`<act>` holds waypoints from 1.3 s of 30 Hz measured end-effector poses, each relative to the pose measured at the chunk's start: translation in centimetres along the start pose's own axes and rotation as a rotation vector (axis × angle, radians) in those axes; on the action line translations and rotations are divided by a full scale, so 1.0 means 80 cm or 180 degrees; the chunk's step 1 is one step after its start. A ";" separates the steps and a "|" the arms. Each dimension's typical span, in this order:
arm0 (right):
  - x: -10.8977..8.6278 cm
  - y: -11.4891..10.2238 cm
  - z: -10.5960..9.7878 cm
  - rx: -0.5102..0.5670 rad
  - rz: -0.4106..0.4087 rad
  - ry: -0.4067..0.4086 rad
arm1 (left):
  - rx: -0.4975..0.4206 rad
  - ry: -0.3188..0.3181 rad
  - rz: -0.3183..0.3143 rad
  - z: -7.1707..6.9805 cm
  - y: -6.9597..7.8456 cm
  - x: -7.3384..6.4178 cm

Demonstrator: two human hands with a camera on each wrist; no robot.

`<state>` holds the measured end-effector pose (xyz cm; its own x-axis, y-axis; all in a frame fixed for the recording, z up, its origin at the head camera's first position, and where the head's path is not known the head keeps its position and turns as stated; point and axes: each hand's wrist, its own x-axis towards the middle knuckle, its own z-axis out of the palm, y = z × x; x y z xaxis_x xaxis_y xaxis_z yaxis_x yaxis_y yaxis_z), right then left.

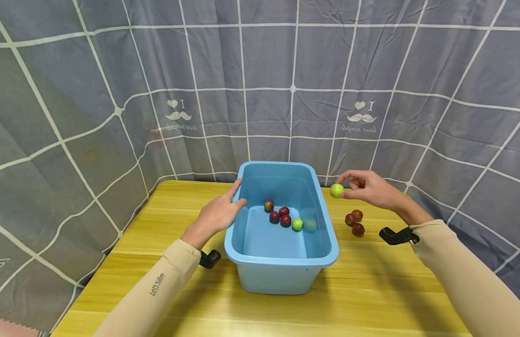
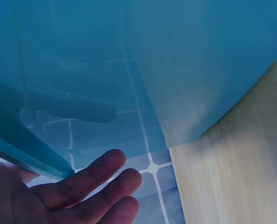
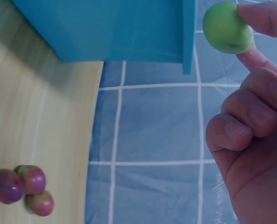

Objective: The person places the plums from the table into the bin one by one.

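On the left, the left hand (image 1: pixel 218 212) grips the long rim of the blue plastic tub (image 1: pixel 281 260), thumb over the inner side. Its other fingers (image 2: pixel 94 184) extend along the outside of the wall. Thumb and index finger of the right hand (image 1: pixel 371 188) pinch a small round green fruit (image 1: pixel 337 190), held up just right of the tub; the other fingers are curled in towards the palm. Inside the tub, several dark red plums (image 1: pixel 274 216) lie on the bottom with another green fruit (image 1: pixel 297 224) near the right wall.
Three red plums (image 1: pixel 358 229) sit close together on the wooden table (image 1: pixel 369 281), right of the tub and below the right hand. A grey curtain with white grid lines (image 1: pixel 268 117) hangs behind and around the table.
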<state>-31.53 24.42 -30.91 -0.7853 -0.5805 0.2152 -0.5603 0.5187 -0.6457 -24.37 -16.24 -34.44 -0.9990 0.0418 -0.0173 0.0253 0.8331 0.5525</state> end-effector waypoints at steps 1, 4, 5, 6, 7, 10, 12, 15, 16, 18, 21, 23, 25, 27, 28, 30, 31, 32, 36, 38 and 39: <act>0.002 -0.002 -0.001 -0.0019 -0.0001 -0.0007 | 0.0003 -0.0001 0.0001 0.000 0.000 0.000; 0.010 -0.009 -0.004 -0.0086 -0.0022 -0.0046 | 0.0013 -0.0007 0.0005 0.000 0.001 0.000; 0.012 -0.011 -0.005 -0.0098 -0.0045 -0.0062 | 0.0013 -0.0010 0.0005 0.000 0.001 0.000; 0.015 -0.012 -0.005 -0.0104 -0.0060 -0.0084 | 0.0012 -0.0012 0.0004 0.000 0.001 0.000; 0.018 -0.014 -0.005 -0.0102 -0.0070 -0.0110 | 0.0011 -0.0013 0.0003 0.000 0.001 0.001; 0.024 -0.018 -0.006 -0.0101 -0.0077 -0.0187 | 0.0011 -0.0006 -0.0001 0.000 0.001 0.001; 0.029 -0.020 -0.006 -0.0126 -0.0064 -0.0235 | 0.0011 0.0003 -0.0002 0.000 0.001 0.001; 0.034 -0.024 -0.006 -0.0166 -0.0037 -0.0317 | 0.0006 0.0006 -0.0001 0.000 0.001 0.000; 0.037 -0.025 -0.006 -0.0187 -0.0034 -0.0343 | 0.0006 0.0009 0.0000 0.000 0.001 0.000; 0.041 -0.028 -0.006 -0.0217 -0.0041 -0.0400 | 0.0001 0.0006 0.0002 0.001 0.001 0.000; 0.049 -0.033 -0.006 -0.0270 -0.0058 -0.0472 | 0.0000 0.0006 -0.0004 0.001 0.001 0.000; 0.054 -0.038 -0.005 -0.0291 -0.0069 -0.0526 | -0.0008 0.0008 -0.0005 0.001 0.001 0.000; 0.058 -0.042 -0.004 -0.0311 -0.0070 -0.0589 | -0.0010 0.0013 -0.0007 0.001 0.001 0.000; 0.063 -0.046 -0.003 -0.0336 -0.0061 -0.0664 | -0.0010 0.0017 -0.0006 0.001 0.001 0.000; 0.065 -0.047 -0.003 -0.0343 -0.0056 -0.0704 | -0.0007 0.0017 -0.0003 0.001 0.001 0.000; 0.069 -0.051 -0.002 -0.0368 -0.0050 -0.0767 | 0.0001 0.0021 0.0000 0.001 0.001 -0.001; 0.071 -0.052 -0.001 -0.0385 -0.0039 -0.0792 | 0.0006 0.0024 0.0000 0.001 0.001 -0.001; 0.073 -0.054 0.000 -0.0400 -0.0029 -0.0818 | 0.0007 0.0027 0.0003 0.001 0.001 -0.001; 0.082 -0.063 0.002 -0.0436 0.0016 -0.0906 | -0.0001 0.0041 0.0012 0.002 0.000 0.000; 0.087 -0.066 0.004 -0.0462 0.0043 -0.0946 | -0.0006 0.0048 0.0021 0.002 0.000 0.000; 0.090 -0.068 0.005 -0.0478 0.0051 -0.0964 | -0.0009 0.0052 0.0025 0.002 0.000 0.000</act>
<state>-34.00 17.19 -26.16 -0.6931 -0.7199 -0.0361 -0.5987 0.6028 -0.5274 -24.38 -16.17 -34.58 -0.9992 0.0393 0.0006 0.0330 0.8312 0.5549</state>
